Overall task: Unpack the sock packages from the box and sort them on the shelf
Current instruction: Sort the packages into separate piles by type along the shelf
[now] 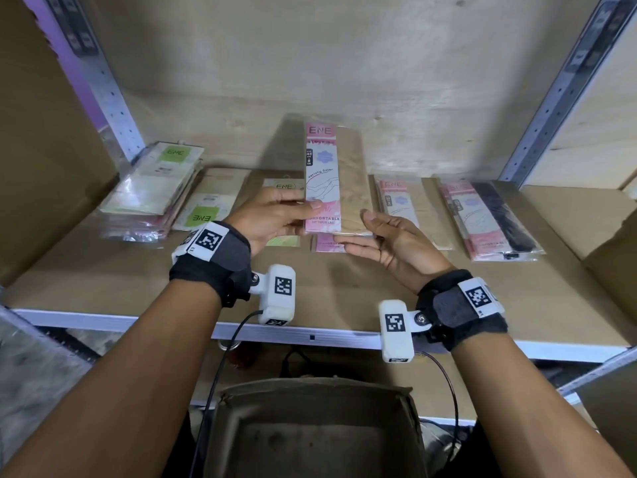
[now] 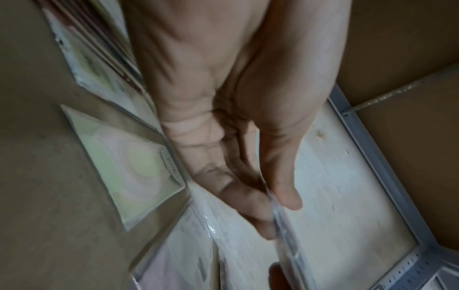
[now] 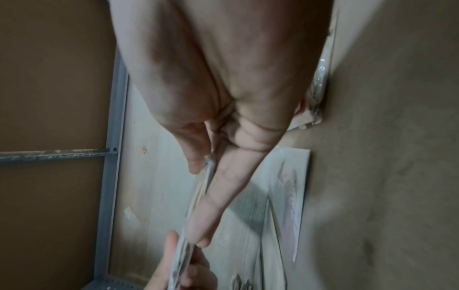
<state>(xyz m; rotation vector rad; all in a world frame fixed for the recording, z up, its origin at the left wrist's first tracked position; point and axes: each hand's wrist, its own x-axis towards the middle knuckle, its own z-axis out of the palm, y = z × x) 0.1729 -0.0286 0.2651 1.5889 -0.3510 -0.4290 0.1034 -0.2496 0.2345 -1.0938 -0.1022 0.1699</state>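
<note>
Here a pink sock package with beige hosiery inside is held upright above the shelf, its printed face turned toward the camera. Its lower left edge is pinched by the left hand, thumb on the front and fingers behind; in the left wrist view the thin plastic edge is seen caught between thumb and fingers. Its lower right corner is gripped by the right hand, thumb on the front and fingers underneath, and the same edge is seen pressed between thumb and forefinger in the right wrist view.

Below the held package, other packages are laid flat on the shelf. A pink package is set just to the right, and further right a pile with black hosiery is placed. To the left, green-labelled packages lie flat, and a taller stack of green-labelled packs is kept at the far left beside the metal upright.

Under the shelf edge, an open cardboard box is seen between the forearms. Its inside is dim and its contents cannot be told.
</note>
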